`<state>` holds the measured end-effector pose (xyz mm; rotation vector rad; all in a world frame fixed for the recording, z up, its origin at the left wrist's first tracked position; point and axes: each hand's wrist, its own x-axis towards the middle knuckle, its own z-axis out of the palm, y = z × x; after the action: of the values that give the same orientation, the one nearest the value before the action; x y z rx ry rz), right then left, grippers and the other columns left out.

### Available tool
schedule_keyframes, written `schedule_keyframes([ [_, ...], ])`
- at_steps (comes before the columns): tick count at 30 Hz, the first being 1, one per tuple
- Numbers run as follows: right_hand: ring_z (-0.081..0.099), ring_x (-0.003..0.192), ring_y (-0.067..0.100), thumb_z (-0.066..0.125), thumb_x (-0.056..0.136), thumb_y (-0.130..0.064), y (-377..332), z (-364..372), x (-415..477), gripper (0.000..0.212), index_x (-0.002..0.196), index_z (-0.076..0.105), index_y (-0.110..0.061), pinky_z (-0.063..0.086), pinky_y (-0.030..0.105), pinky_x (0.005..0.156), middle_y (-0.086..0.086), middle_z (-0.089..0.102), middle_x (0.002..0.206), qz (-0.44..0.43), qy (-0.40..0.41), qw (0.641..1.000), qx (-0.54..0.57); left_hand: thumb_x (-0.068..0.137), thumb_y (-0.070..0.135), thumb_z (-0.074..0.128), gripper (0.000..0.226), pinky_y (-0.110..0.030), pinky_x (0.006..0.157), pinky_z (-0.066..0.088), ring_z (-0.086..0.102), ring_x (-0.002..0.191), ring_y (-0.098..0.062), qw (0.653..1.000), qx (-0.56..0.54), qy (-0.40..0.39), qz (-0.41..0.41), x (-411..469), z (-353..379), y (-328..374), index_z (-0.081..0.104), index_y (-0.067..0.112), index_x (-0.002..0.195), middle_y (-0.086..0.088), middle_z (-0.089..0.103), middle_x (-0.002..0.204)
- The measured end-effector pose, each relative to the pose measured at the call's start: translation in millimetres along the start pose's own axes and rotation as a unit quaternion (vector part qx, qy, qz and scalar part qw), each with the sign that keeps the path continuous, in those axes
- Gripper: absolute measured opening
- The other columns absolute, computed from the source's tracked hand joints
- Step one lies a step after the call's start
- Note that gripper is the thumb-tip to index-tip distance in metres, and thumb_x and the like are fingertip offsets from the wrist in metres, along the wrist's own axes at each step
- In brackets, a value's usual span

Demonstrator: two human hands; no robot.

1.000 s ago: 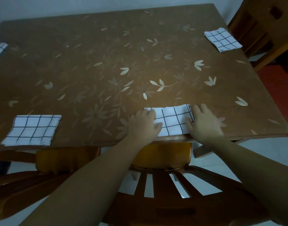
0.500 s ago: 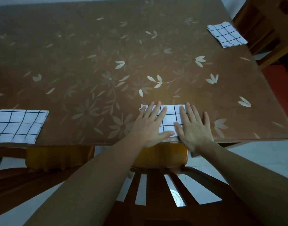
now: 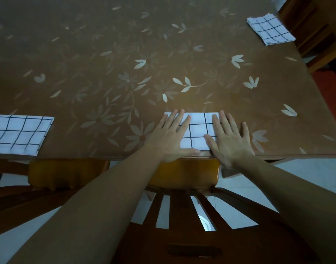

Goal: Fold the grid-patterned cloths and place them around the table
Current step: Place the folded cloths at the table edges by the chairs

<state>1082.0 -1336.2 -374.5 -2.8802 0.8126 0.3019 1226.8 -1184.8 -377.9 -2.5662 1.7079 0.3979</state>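
Observation:
A folded white cloth with a black grid (image 3: 198,130) lies at the near edge of the brown flower-patterned table (image 3: 125,73). My left hand (image 3: 170,136) presses flat on its left half with straight fingers. My right hand (image 3: 230,140) lies flat on its right half, fingers spread. A second folded grid cloth (image 3: 18,134) rests at the near left edge. A third folded grid cloth (image 3: 270,31) sits at the far right corner.
A wooden chair (image 3: 184,216) with a slatted back and orange seat stands tucked under the near edge, below my arms. Another chair seat (image 3: 68,172) shows to the left. A wooden chair (image 3: 315,29) stands at the far right. White floor tiles lie below.
My hands went from curled at the cloth's sides to flat on top of it, fingers straight. The view tilted down and left, so the far-left cloth is out of frame.

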Motion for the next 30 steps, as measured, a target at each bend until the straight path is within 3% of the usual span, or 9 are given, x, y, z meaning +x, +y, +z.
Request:
schedule_keyframes([
  [11,-0.013,0.147,0.019,0.007,0.095,-0.061,1.3,-3.6,-5.1,0.07,0.152,-0.006,-0.024,-0.006,0.052,0.115,-0.001,-0.013,0.161,0.013,-0.009,1.0,0.011,0.07,0.089,0.011,0.111,-0.046,0.121,-0.008,-0.017,0.149,-0.023,1.0,0.015,-0.016,-0.002,-2.6,-5.2,-0.9,-0.01,0.02,0.155,-0.006,-0.016,0.163],
  [15,-0.007,0.148,0.016,0.01,0.097,-0.058,7.0,-24.5,-10.4,0.067,0.154,0.001,-0.023,-0.004,0.047,0.116,-0.003,-0.006,0.162,0.074,0.03,0.992,0.097,0.082,0.08,0.017,0.098,-0.046,0.119,-0.01,-0.017,0.149,-0.022,0.995,-0.064,0.0,-0.076,-25.7,-22.2,-12.0,-0.009,0.021,0.155,-0.006,-0.016,0.162],
  [19,0.002,0.148,0.018,0.012,0.098,-0.057,-1.7,-56.3,-18.0,0.067,0.153,0.008,-0.02,0.002,0.048,0.117,-0.001,0.005,0.162,0.088,0.039,0.989,0.111,0.093,0.068,0.02,0.083,-0.046,0.121,-0.004,-0.009,0.15,-0.025,0.979,-0.098,0.021,-0.177,-60.5,-47.9,-26.5,-0.002,0.017,0.156,-0.008,-0.008,0.163],
  [23,0.004,0.148,0.018,0.015,0.098,-0.056,-51.0,-80.1,-22.5,0.068,0.153,0.01,-0.018,0.005,0.046,0.117,-0.001,0.009,0.162,0.051,0.028,0.992,0.11,0.095,0.068,0.022,0.081,-0.044,0.121,0.001,-0.003,0.15,-0.024,0.963,-0.135,0.011,-0.232,-104.2,-71.7,-44.7,0.003,0.019,0.156,-0.007,-0.004,0.164],
  [30,0.008,0.148,0.02,0.025,0.1,-0.048,-189.0,-96.6,-41.6,0.064,0.153,0.013,-0.014,0.013,0.046,0.118,0.001,0.014,0.161,-0.06,0.015,0.99,0.129,0.095,0.066,0.027,0.079,-0.043,0.12,0.006,0.002,0.15,-0.023,0.959,-0.103,0.001,-0.265,-219.3,-91.6,-125.1,0.001,0.023,0.156,-0.004,0.0,0.164],
])
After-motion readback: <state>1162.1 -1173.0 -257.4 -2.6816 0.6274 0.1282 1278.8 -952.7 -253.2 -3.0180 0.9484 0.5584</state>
